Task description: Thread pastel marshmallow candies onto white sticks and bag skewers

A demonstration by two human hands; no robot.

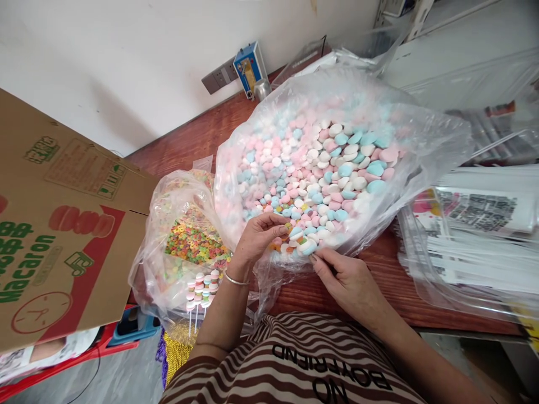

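A large clear plastic bag (415, 148) lies open in front of me, full of pink, white and blue button-shaped candies (332, 185). At its near edge, the thumb and fingers of my left hand (261, 238) pinch a small yellowish ring candy (288, 226). My right hand (347, 280) is closed at the fingertips on the lower end of a small candy stack (306, 246), blue and white with coloured bits between; any stick in it is hidden. Several orange and yellow rings (275, 244) lie among the candies beside my left fingers.
To the left, a smaller bag (158, 224) holds colourful ring candies (196, 244), with finished candy skewers (202, 289) on white sticks resting on it. A cardboard box (84, 224) stands far left. Plastic-wrapped printed packaging (484, 224) lies right; a blue device (250, 67) is at the wall.
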